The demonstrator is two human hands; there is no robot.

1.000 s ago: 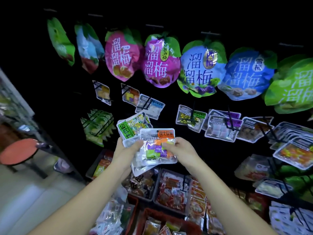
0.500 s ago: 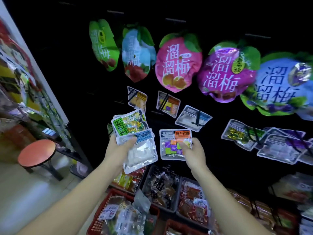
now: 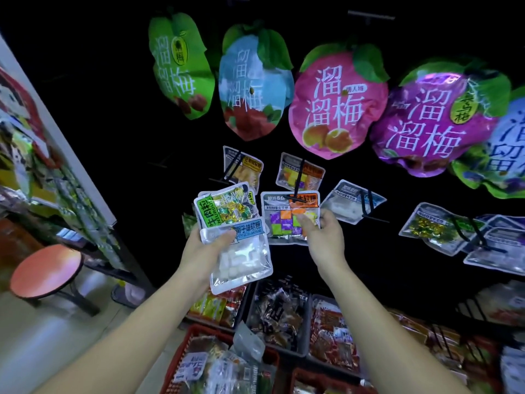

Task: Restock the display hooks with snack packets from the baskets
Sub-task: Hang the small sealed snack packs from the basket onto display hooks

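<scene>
dark display wall (image 3: 113,115) carries big plum bags (image 3: 338,103) along its top, with an orange stool (image 3: 47,270) at far left. the left hand (image 3: 204,248) grips two snack packets, a green-labelled packet (image 3: 227,209) above a blue-labelled packet (image 3: 241,257) of white cubes. just right and apart from it, the right hand (image 3: 324,237) pinches an orange-labelled packet (image 3: 287,220) of coloured cubes, its top edge at a black hook (image 3: 297,180).

A clear packet of multicoloured cubes with an orange label (image 3: 289,220) is held upright in the right hand (image 3: 324,231), its top edge level with the tip of a black hook (image 3: 298,180) that carries a matching packet (image 3: 312,177). The left hand (image 3: 204,248) grips two more, fanned. The green-labelled packet (image 3: 224,209) of wrapped sweets is behind and the blue-labelled packet (image 3: 241,257) of white cubes is in front, tilted. Below, a red basket (image 3: 210,331) holds loose packets, next to grey baskets (image 3: 251,305).
</scene>
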